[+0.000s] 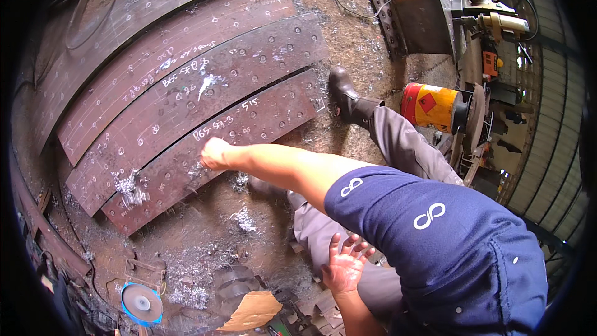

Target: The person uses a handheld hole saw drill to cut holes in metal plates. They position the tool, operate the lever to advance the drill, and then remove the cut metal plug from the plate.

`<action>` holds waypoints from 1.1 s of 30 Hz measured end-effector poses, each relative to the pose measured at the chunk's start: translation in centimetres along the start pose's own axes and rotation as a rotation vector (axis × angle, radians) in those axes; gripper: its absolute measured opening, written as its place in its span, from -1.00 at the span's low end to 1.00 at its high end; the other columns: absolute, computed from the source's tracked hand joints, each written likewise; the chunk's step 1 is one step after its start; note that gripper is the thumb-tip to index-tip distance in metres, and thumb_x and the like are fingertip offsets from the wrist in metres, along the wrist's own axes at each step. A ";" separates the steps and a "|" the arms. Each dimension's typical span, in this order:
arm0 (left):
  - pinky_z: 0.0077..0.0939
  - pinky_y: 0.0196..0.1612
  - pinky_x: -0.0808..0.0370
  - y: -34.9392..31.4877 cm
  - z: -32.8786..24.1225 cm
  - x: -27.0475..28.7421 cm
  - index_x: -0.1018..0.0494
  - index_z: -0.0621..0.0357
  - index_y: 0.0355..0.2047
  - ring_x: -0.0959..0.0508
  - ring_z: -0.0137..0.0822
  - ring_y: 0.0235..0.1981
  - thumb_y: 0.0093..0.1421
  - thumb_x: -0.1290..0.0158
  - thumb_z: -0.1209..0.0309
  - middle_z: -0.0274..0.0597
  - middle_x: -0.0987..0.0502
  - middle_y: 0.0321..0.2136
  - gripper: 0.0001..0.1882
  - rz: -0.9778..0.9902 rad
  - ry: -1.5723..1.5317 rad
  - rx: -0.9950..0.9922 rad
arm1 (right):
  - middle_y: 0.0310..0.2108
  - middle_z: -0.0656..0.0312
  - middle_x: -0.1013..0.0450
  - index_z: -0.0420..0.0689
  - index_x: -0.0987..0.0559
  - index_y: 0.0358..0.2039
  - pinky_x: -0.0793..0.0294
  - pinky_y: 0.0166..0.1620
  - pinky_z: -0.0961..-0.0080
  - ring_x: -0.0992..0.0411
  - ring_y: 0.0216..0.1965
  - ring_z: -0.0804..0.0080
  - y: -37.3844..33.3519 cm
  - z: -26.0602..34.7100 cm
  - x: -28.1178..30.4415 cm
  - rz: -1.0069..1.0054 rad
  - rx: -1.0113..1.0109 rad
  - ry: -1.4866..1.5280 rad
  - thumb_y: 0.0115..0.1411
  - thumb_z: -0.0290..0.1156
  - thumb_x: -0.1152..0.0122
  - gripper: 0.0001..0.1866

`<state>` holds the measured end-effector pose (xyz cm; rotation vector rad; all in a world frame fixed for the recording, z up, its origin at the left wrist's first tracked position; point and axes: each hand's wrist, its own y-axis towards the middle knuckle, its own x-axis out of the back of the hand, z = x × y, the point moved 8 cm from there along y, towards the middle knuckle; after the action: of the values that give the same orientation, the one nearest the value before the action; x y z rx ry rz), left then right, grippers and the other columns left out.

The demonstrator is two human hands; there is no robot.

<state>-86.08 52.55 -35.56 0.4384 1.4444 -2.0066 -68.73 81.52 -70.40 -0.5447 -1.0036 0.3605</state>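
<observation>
My right arm reaches across to the nearest of several long, curved steel plates point(273, 115), which carry drilled holes and white chalk marks. Over this plate's near edge my right hand point(214, 154) is closed into a fist. Whatever its fingers hold, if anything, is hidden; grey metal shavings point(196, 171) lie just below it. My left hand point(346, 269) is held off the plates beside my leg, palm up, fingers apart, with nothing in it. A bigger heap of shavings point(129, 190) sits on the plate's left end.
Loose shavings point(244, 219) litter the floor. A blue-rimmed disc point(142, 303) and a torn brown sheet point(252, 311) lie at the lower left. On the right stand a red and yellow drum point(429, 107), an orange power tool point(490, 62) and a machine point(507, 23). A cable point(348, 9) trails behind.
</observation>
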 end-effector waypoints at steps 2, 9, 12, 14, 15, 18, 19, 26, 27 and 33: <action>0.31 0.25 -0.31 0.0 -0.3 0.1 -0.15 -0.13 0.44 -0.34 0.01 0.25 0.02 -0.18 -0.42 0.05 -0.24 0.33 0.10 0.019 -0.033 -0.021 | -0.32 0.12 -0.68 0.02 -0.72 -0.31 -0.65 -0.16 0.11 -0.67 -0.22 0.10 -1.0 2.4 -1.2 0.007 0.081 0.047 0.17 -0.33 -0.12 -0.79; 0.31 0.25 -0.31 -0.6 -0.5 1.4 -0.17 -0.13 0.43 -0.34 0.01 0.25 0.03 -0.18 -0.41 0.04 -0.26 0.31 0.08 0.065 -0.093 -0.042 | -0.32 -0.17 -0.61 -0.20 -0.61 -0.26 -0.62 -0.10 0.01 -0.61 -0.19 -0.18 2.5 -8.8 11.1 -0.602 -0.558 0.564 0.14 -0.44 -0.11 -0.81; 0.31 0.26 -0.31 -0.9 -0.8 2.1 -0.18 -0.13 0.42 -0.35 0.00 0.25 0.04 -0.18 -0.40 0.03 -0.27 0.31 0.06 0.069 -0.074 -0.039 | -0.30 -0.07 -0.64 -0.12 -0.69 -0.27 -0.63 -0.10 0.06 -0.63 -0.17 -0.08 8.0 -7.4 12.8 -0.534 -0.542 0.535 0.12 -0.37 -0.17 -0.79; 0.32 0.26 -0.31 -0.6 -0.8 2.0 -0.18 -0.13 0.42 -0.35 0.00 0.25 0.04 -0.17 -0.40 0.02 -0.27 0.31 0.06 0.067 -0.088 -0.048 | -0.29 -0.01 -0.66 -0.07 -0.72 -0.30 -0.65 -0.12 0.10 -0.65 -0.18 -0.03 10.6 -3.3 11.1 -0.431 -0.422 0.437 0.13 -0.33 -0.17 -0.78; 0.32 0.26 -0.31 -0.6 -0.8 2.2 -0.19 -0.13 0.41 -0.35 0.00 0.25 0.04 -0.17 -0.40 0.02 -0.27 0.31 0.05 0.057 -0.102 -0.056 | -0.29 0.03 -0.67 -0.03 -0.73 -0.33 -0.65 -0.13 0.12 -0.66 -0.18 0.01 11.1 0.7 9.1 -0.282 -0.262 0.301 0.13 -0.30 -0.16 -0.78; 0.32 0.26 -0.31 -0.5 -0.5 2.1 -0.20 -0.13 0.41 -0.35 0.00 0.25 0.05 -0.17 -0.40 0.01 -0.28 0.30 0.04 0.059 -0.101 -0.072 | -0.31 0.13 -0.68 0.03 -0.74 -0.33 -0.65 -0.18 0.13 -0.67 -0.21 0.09 8.4 9.5 3.1 -0.053 0.105 0.042 0.18 -0.27 -0.11 -0.76; 0.32 0.26 -0.31 -0.6 -0.4 2.3 -0.20 -0.13 0.40 -0.35 0.00 0.25 0.05 -0.17 -0.40 0.01 -0.29 0.30 0.04 0.052 -0.112 -0.085 | -0.33 0.12 -0.68 0.03 -0.73 -0.36 -0.65 -0.19 0.11 -0.66 -0.23 0.07 7.2 10.5 2.5 -0.050 0.138 0.069 0.20 -0.27 -0.08 -0.76; 0.32 0.26 -0.32 0.1 -0.1 2.3 -0.22 -0.13 0.39 -0.36 -0.01 0.25 0.06 -0.17 -0.39 -0.01 -0.30 0.29 0.01 0.055 -0.093 -0.105 | -0.36 -0.20 -0.61 -0.25 -0.60 -0.29 -0.64 -0.14 0.06 -0.64 -0.23 -0.14 5.7 -3.0 11.1 -0.582 -0.523 0.562 0.18 -0.44 -0.05 -0.80; 0.32 0.26 -0.32 0.2 -0.1 2.2 -0.22 -0.13 0.39 -0.36 -0.01 0.25 0.06 -0.16 -0.39 -0.01 -0.31 0.29 0.01 0.056 -0.065 -0.088 | -0.29 -0.15 -0.64 -0.20 -0.67 -0.29 -0.64 -0.14 0.09 -0.64 -0.19 -0.11 6.7 -5.1 12.4 -0.517 -0.559 0.575 0.16 -0.43 -0.12 -0.80; 0.32 0.26 -0.32 1.1 0.7 1.8 -0.24 -0.12 0.38 -0.36 -0.01 0.25 0.08 -0.16 -0.38 -0.03 -0.32 0.28 -0.02 0.028 -0.019 -0.083 | -0.20 0.15 -0.69 0.03 -0.76 -0.26 -0.65 -0.11 0.16 -0.67 -0.14 0.12 10.5 4.5 13.5 -0.156 -0.014 0.043 0.17 -0.34 -0.15 -0.76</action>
<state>-86.62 51.17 -37.15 0.4009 1.4955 -1.9158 -66.33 98.25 -65.31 -0.4819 -1.0008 0.2027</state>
